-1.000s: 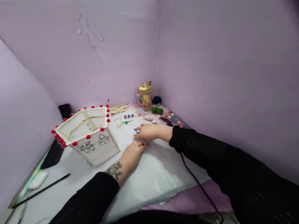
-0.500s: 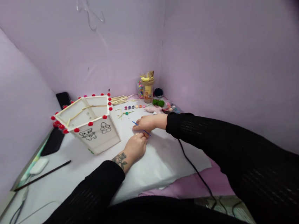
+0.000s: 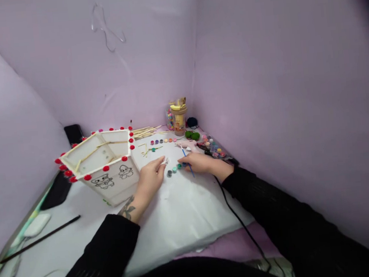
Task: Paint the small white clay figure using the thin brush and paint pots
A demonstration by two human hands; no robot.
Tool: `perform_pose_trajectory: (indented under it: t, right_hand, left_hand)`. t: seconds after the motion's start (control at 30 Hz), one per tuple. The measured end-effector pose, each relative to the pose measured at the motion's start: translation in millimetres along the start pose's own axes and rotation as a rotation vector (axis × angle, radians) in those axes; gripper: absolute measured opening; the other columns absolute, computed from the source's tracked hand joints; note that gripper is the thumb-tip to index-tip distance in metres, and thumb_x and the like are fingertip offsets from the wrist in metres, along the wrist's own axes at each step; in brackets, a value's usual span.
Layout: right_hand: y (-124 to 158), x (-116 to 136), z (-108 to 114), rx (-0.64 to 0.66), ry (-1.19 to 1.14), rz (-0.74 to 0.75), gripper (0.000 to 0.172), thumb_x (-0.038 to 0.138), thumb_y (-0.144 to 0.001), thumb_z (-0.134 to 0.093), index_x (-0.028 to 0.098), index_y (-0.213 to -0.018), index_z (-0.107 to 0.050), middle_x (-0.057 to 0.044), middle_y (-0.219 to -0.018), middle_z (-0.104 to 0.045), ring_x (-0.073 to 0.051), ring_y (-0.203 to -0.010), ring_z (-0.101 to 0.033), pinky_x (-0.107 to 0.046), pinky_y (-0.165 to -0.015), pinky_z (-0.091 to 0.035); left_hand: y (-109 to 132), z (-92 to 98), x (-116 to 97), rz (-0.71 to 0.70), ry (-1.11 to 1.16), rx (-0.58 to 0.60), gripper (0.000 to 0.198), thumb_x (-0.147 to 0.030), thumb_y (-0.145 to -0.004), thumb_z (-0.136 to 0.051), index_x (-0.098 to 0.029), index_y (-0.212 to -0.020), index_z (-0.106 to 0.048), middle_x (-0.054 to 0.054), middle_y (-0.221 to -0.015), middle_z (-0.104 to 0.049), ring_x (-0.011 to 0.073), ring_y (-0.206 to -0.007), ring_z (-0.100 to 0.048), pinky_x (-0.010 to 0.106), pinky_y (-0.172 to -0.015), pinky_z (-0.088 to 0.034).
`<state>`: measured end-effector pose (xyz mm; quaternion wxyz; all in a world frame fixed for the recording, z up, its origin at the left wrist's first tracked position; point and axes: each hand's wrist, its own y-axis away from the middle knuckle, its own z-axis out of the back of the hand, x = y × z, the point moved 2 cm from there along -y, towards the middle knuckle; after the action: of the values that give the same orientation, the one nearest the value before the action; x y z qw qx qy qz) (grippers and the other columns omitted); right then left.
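My right hand is closed on a thin blue paintbrush, its tip slanting up and away. Its fingertips also touch the near strip of small paint pots, in grey, green and blue shades, and hide its right end. To the left of the strip, my left hand has its fingers drawn together. A tiny pale thing shows at its fingertips, too small to make out. Left of that hand stands a white many-sided lantern-like box with red pompoms on its rim and two line-drawn cartoon figures.
Behind my hands lie another strip of paint pots, thin wooden sticks, green pompoms and a yellow-lidded cup. More paint pots are at the right. A black cable crosses the white tabletop near my right arm.
My hands have moved apart, the left one leftward and the right one rightward with the paintbrush. The near paint-pot strip now shows between them. The view has shifted slightly.
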<state>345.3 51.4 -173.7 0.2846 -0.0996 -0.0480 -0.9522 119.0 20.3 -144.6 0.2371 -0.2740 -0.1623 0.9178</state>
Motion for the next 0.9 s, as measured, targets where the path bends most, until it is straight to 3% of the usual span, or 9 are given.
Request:
perform_pose_trajectory:
  t: [0.07,0.17,0.33,0.5,0.57,0.6,0.7,0.77,0.9]
  right_hand:
    - [5,-2,-9,-0.032,0.003,-0.039,0.035,0.019,-0.089,-0.06,0.021,-0.123,-0.069,-0.011,-0.11,-0.074,-0.022,-0.099,-0.067,-0.026,-0.08,-0.046]
    - [9,-3,-18,-0.088,-0.006,-0.097,0.031,0.019,-0.091,-0.058,0.021,-0.119,-0.071,-0.012,-0.105,-0.074,-0.024,-0.097,-0.066,-0.027,-0.081,-0.046]
    - [10,-4,-23,-0.145,-0.039,-0.127,0.029,0.02,-0.091,-0.059,0.02,-0.117,-0.071,-0.011,-0.103,-0.073,-0.024,-0.098,-0.065,-0.028,-0.083,-0.047]
    - [14,-4,-23,-0.161,-0.079,-0.115,0.028,0.019,-0.092,-0.058,0.021,-0.115,-0.072,-0.009,-0.103,-0.074,-0.021,-0.098,-0.065,-0.027,-0.087,-0.047]
    - [15,-6,-23,-0.167,-0.098,-0.107,0.028,0.018,-0.092,-0.058,0.022,-0.114,-0.073,-0.008,-0.106,-0.074,-0.02,-0.099,-0.065,-0.027,-0.089,-0.047]
    - [15,-7,-23,-0.169,-0.11,-0.102,0.028,0.018,-0.091,-0.058,0.022,-0.115,-0.073,-0.008,-0.107,-0.074,-0.02,-0.1,-0.065,-0.027,-0.09,-0.047]
    - [14,-9,-24,-0.174,-0.156,-0.113,0.029,0.018,-0.091,-0.059,0.021,-0.117,-0.072,-0.009,-0.109,-0.074,-0.021,-0.103,-0.064,-0.028,-0.092,-0.047]
    - [14,-10,-25,-0.179,-0.185,-0.141,0.031,0.019,-0.09,-0.061,0.02,-0.12,-0.071,-0.01,-0.11,-0.073,-0.022,-0.104,-0.064,-0.029,-0.093,-0.047]
    - [16,-12,-24,-0.198,-0.211,-0.184,0.031,0.019,-0.089,-0.062,0.02,-0.119,-0.071,-0.011,-0.11,-0.072,-0.023,-0.104,-0.064,-0.03,-0.093,-0.048]
  left_hand:
    - [0,8.2,-2,0.065,-0.022,-0.024,0.035,-0.023,-0.095,-0.049,-0.013,-0.124,-0.065,0.013,-0.123,-0.073,0.0237,-0.113,-0.068,0.037,-0.099,-0.052]
    - [10,8.3,-5,0.14,-0.147,0.106,0.034,-0.021,-0.096,-0.047,-0.014,-0.125,-0.064,0.015,-0.124,-0.072,0.0253,-0.116,-0.066,0.039,-0.103,-0.048]
    - [23,-11.6,-2,0.192,-0.21,0.313,0.034,0.002,-0.082,-0.043,-0.008,-0.095,-0.073,0.023,-0.099,-0.074,0.0326,-0.101,-0.069,0.045,-0.093,-0.05]
    - [42,-5.9,8,0.244,-0.032,0.415,0.029,-0.007,-0.085,-0.048,-0.017,-0.09,-0.075,0.013,-0.097,-0.077,0.0249,-0.098,-0.07,0.037,-0.093,-0.051]
    - [60,2.8,8,0.31,0.177,0.465,0.02,-0.019,-0.086,-0.056,-0.02,-0.089,-0.075,0.005,-0.085,-0.077,0.0187,-0.079,-0.071,0.029,-0.076,-0.055]
    - [69,6.4,8,0.458,0.467,0.454,0.016,-0.023,-0.084,-0.061,-0.018,-0.089,-0.074,0.004,-0.077,-0.074,0.0163,-0.068,-0.067,0.026,-0.065,-0.054]
    - [90,13.5,6,0.913,1.189,0.131,0.016,-0.017,-0.074,-0.072,-0.016,-0.09,-0.071,-0.002,-0.065,-0.063,0.0073,-0.051,-0.055,0.016,-0.049,-0.046]
    - [93,13.1,1,1.054,1.397,0.001,0.016,-0.009,-0.072,-0.072,-0.015,-0.086,-0.068,-0.002,-0.066,-0.06,0.0055,-0.054,-0.055,0.013,-0.051,-0.047]
    - [81,9.5,-4,1.126,1.46,-0.023,0.012,-0.007,-0.075,-0.067,-0.017,-0.079,-0.064,-0.001,-0.07,-0.061,0.0067,-0.058,-0.059,0.013,-0.053,-0.05]
